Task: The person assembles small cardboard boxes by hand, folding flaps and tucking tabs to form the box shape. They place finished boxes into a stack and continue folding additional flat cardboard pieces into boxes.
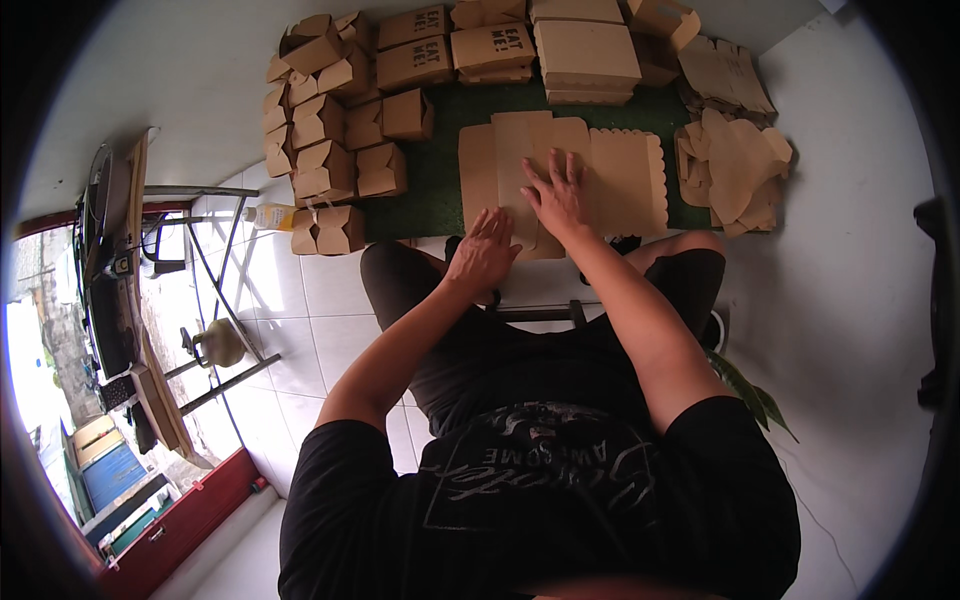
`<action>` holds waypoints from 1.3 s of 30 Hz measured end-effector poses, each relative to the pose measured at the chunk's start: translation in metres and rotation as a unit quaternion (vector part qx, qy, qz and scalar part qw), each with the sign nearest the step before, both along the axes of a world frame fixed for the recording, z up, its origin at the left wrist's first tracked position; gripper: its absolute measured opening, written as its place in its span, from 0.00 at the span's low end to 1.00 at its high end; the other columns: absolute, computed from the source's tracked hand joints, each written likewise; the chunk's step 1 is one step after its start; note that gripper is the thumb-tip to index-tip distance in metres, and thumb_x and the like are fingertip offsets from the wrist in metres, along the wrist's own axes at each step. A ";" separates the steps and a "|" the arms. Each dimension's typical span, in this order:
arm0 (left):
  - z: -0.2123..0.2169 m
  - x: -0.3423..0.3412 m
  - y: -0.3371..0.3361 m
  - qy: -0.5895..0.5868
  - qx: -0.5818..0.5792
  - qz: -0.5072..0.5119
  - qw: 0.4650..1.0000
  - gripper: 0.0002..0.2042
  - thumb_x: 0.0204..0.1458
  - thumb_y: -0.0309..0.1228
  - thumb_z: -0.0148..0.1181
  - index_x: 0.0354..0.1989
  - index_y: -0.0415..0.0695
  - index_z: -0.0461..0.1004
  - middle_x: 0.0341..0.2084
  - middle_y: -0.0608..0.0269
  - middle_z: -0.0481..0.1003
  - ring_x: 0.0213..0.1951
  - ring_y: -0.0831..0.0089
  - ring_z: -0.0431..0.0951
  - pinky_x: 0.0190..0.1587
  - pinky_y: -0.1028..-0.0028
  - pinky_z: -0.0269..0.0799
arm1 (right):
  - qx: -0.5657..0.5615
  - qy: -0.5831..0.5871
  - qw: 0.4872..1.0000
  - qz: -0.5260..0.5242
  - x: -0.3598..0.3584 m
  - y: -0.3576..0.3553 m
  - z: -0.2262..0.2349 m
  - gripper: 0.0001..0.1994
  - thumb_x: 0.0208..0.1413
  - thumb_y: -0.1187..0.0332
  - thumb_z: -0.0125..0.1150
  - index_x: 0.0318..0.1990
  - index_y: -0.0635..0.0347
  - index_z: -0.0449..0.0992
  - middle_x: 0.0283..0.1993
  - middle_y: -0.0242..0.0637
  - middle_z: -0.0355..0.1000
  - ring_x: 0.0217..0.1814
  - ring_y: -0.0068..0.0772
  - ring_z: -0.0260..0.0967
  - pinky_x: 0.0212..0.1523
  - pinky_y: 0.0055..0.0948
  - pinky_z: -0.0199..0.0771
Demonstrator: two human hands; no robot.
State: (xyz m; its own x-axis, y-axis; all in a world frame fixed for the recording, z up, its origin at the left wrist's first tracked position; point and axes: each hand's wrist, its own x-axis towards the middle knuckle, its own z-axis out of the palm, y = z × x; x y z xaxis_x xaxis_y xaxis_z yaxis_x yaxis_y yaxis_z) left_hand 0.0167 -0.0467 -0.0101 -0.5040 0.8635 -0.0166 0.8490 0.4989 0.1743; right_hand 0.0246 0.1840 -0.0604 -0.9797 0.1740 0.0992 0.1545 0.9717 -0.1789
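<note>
A flat brown cardboard box blank, scalloped along its right edge, lies on the green table top in front of me. Across its left half runs a paler upright strip; whether this is a separate sheet or a folded panel I cannot tell. My left hand rests palm down at the blank's near left part, fingers stretched out. Farther up and to the right, my right hand presses flat on the blank with its fingers spread. Neither hand grips anything.
Folded small brown boxes are stacked at the left, with larger printed boxes behind. A pile of flat blanks stands at the back. Loose cut cardboard pieces lie at the right. A bottle of yellow liquid is at the left edge.
</note>
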 end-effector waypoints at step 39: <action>-0.012 -0.126 0.002 -0.264 0.198 0.366 0.870 0.39 0.53 0.46 0.78 0.73 0.44 0.77 0.55 0.45 0.88 0.59 0.52 0.89 0.61 0.58 0.84 | -0.049 -0.054 0.996 0.053 0.004 0.029 0.010 0.42 0.66 0.76 0.58 0.87 0.31 0.62 0.92 0.42 0.54 0.93 0.63 0.49 0.87 0.63 0.57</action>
State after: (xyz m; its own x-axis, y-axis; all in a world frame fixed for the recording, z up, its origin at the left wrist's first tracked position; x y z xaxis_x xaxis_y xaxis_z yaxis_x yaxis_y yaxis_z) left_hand -0.1093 -0.0452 -0.0217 -0.9337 0.3053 -0.1872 0.0780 0.6835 0.7257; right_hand 0.0285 0.2130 -0.0504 -0.9972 0.0724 -0.0197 0.0751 0.9623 -0.2615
